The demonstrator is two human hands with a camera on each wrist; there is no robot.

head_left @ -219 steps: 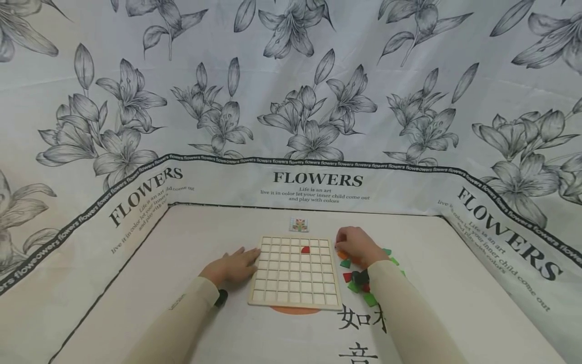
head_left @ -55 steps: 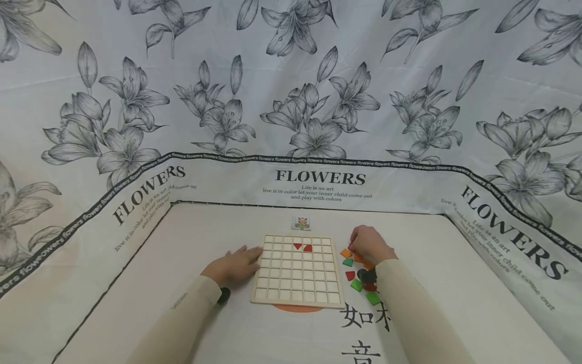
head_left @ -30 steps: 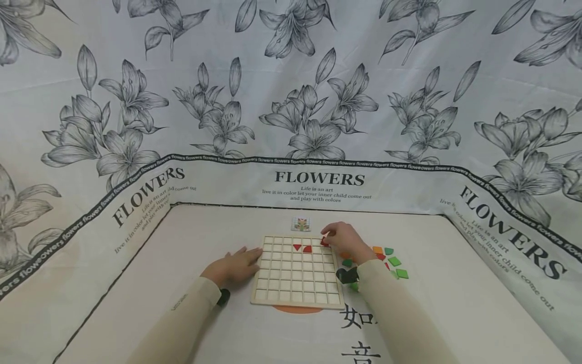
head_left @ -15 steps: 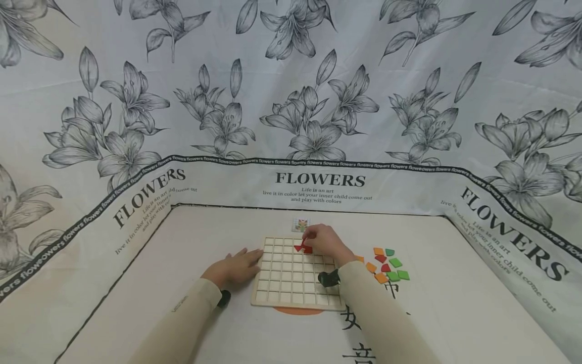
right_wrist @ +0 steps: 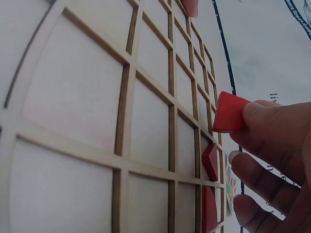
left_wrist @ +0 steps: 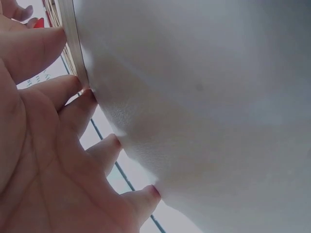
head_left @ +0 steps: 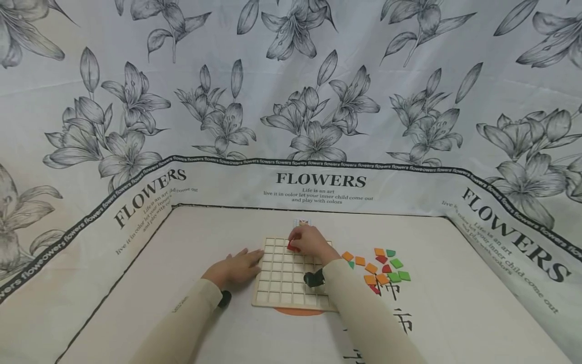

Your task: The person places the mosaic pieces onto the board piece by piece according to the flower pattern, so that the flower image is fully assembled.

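A wooden grid board (head_left: 274, 275) lies on the table in front of me. My left hand (head_left: 233, 269) rests on the table by the board's left side, fingers spread; in the left wrist view, its thumb and some fingertips (left_wrist: 88, 94) meet the board's edge. Over a far row, my right hand (head_left: 313, 242) pinches a flat red tile (right_wrist: 227, 112) between thumb and finger. Close below that tile in the right wrist view, a red pointed tile (right_wrist: 211, 162) and another red tile (right_wrist: 209, 211) sit in neighbouring cells. In the head view the hand hides them.
Right of the board lie several loose tiles: an orange tile (head_left: 370, 280), a green tile (head_left: 404, 276) and some red ones. A small picture card (head_left: 302, 221) sits beyond the board, partly covered by the right hand. Flower-printed cloth (head_left: 318, 182) rises behind the table.
My right hand has gone from the loose tiles leftward over the board, carrying a red tile. A second red tile has joined the first in the grid since the earliest frame. The left hand stays put.
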